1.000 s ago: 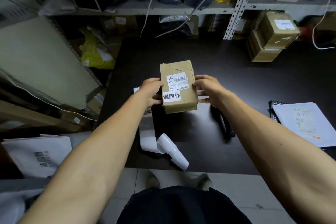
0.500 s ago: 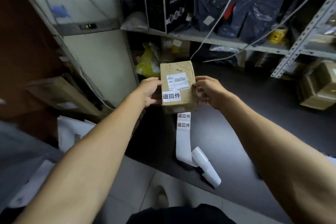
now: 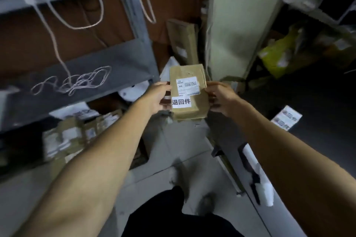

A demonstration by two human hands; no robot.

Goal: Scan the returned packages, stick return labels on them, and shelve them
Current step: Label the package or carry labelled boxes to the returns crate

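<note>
Between the left hand (image 3: 159, 95) and right hand (image 3: 219, 96), the labelled package (image 3: 187, 92) is gripped at its sides and should be kept level until slid onto the grey shelf (image 3: 81, 75).

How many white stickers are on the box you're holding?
2. The barcode label sits on the upper part of the box; the return label is just below it, at the left. Other faces are hidden, so there may be more.

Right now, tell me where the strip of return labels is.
In the head view the label strip lies at the right on the dark table, just right of the right hand holding the brown package.
</note>
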